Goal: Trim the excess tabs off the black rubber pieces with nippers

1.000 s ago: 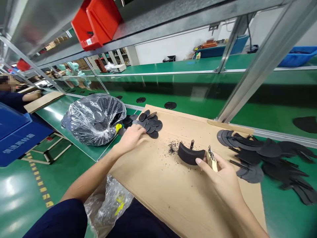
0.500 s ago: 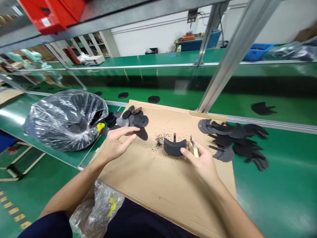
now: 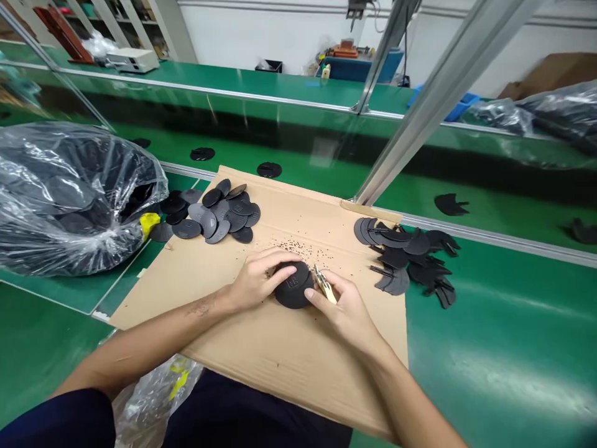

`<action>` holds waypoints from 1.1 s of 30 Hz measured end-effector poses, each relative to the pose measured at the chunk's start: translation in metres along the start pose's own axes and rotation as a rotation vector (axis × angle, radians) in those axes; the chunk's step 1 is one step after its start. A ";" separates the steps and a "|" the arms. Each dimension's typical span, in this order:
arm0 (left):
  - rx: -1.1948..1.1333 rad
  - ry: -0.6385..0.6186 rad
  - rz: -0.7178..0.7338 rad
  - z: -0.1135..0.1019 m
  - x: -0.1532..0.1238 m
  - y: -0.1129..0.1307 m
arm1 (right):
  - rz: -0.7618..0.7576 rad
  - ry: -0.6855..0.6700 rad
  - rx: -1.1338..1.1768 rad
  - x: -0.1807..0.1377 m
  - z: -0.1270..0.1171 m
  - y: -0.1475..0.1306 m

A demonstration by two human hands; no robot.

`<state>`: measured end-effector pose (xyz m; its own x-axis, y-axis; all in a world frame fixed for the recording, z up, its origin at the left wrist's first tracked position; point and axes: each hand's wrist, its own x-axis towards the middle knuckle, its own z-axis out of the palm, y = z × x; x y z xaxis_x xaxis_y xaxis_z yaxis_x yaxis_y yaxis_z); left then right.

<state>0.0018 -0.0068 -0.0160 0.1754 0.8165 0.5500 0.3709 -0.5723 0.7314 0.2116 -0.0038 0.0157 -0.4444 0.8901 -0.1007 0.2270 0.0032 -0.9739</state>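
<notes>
My left hand (image 3: 261, 278) is closed on a round black disc (image 3: 295, 275) with raised marks on its face. That disc overlaps a second black rounded piece (image 3: 293, 302), whose right edge is pinched by the thumb of my right hand (image 3: 349, 306). Small nippers (image 3: 325, 286) with pale handles also sit in my right hand, jaws pointing up and away from me. Black crumbs (image 3: 298, 246) are scattered on the cardboard sheet (image 3: 280, 339) just beyond both hands. Where the two black pieces touch underneath is hidden.
A pile of black discs (image 3: 219, 218) lies at the cardboard's back left, beside a clear plastic bag (image 3: 69, 199) of dark pieces. Crescent-like black pieces (image 3: 396, 255) are heaped on the right. A metal post (image 3: 401, 112) rises behind the cardboard.
My left hand has moved right from the disc pile, bringing a disc over the black piece at my right hand. The camera view has tilted down and shifted.
</notes>
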 end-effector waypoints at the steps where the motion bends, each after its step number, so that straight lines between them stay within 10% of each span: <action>1: 0.014 -0.011 0.057 0.000 -0.001 -0.001 | 0.000 -0.004 0.000 0.000 0.000 0.001; 33: 0.115 0.014 0.140 0.001 -0.005 0.002 | -0.055 0.015 -0.039 0.000 0.004 -0.004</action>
<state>0.0025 -0.0126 -0.0176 0.2199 0.7279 0.6495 0.4456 -0.6672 0.5969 0.2074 -0.0053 0.0184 -0.4444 0.8948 -0.0436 0.2359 0.0699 -0.9692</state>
